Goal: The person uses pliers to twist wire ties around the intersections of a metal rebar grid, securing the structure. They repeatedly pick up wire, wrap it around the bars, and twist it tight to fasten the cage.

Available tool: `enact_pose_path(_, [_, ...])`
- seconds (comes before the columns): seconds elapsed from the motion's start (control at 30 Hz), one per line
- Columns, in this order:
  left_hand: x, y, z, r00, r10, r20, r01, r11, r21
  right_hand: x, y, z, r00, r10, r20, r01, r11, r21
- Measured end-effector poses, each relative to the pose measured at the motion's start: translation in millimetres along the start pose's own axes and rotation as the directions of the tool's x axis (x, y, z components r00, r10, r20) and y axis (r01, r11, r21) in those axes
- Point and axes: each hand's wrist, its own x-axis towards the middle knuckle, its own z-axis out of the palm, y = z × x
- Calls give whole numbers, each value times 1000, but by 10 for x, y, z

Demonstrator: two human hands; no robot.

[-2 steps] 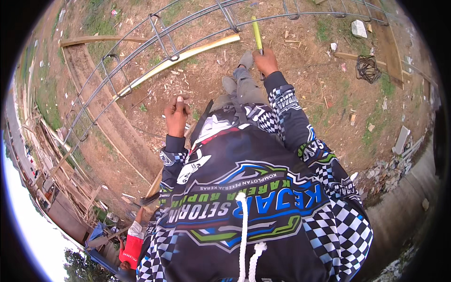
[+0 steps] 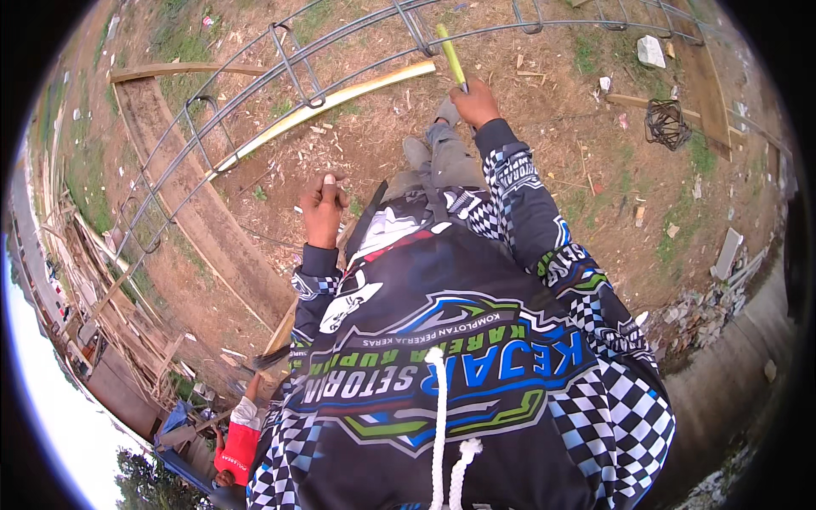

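My right hand [image 2: 476,104] is closed around a tool with a long yellow-green handle [image 2: 451,58], which points away from me toward the steel bars. The tool's other end is hidden in my fist, so its kind does not show. In front of my belly, my left hand [image 2: 323,212] is closed, with fingers curled and the thumb on top. Whatever it may hold is too small or covered to make out. Ahead of both hands a long cage of steel rebar [image 2: 293,64] with square stirrups stretches across the view. A pale wooden strip [image 2: 357,90] lies beneath it.
A wide plank [image 2: 191,208] lies at the left, and a stack of timber [image 2: 110,297] is farther left. Bent stirrups [image 2: 666,124] rest at the right beside a board [image 2: 704,93]. A person in a red shirt [image 2: 237,450] is at the lower left. Rubble [image 2: 697,319] lines the right.
My right hand has shifted slightly left, and the yellow-green handle has tilted farther left. The left hand has barely moved.
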Motion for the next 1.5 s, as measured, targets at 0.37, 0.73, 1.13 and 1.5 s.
enact_pose_path(0.37, [21, -171, 33, 996, 39, -78, -36, 999, 38, 240, 225, -745, 962, 216, 169, -248, 949, 197])
enact_pose_path(0.73, [609, 121, 1171, 958, 249, -141, -243, 968, 53, -342, 1227, -1547, 854, 278, 439, -367, 921, 129])
enact_pose_path(1.13, [862, 613, 4237, 912, 401, 88, -405, 913, 37, -1263, 3347, -3101, 703, 697, 143, -658, 560, 503])
enact_pose_path(1.5, [1610, 1802, 5443, 798, 569, 201, -559, 572, 600, 174, 2823, -4111, 955, 291, 59, -296, 923, 247])
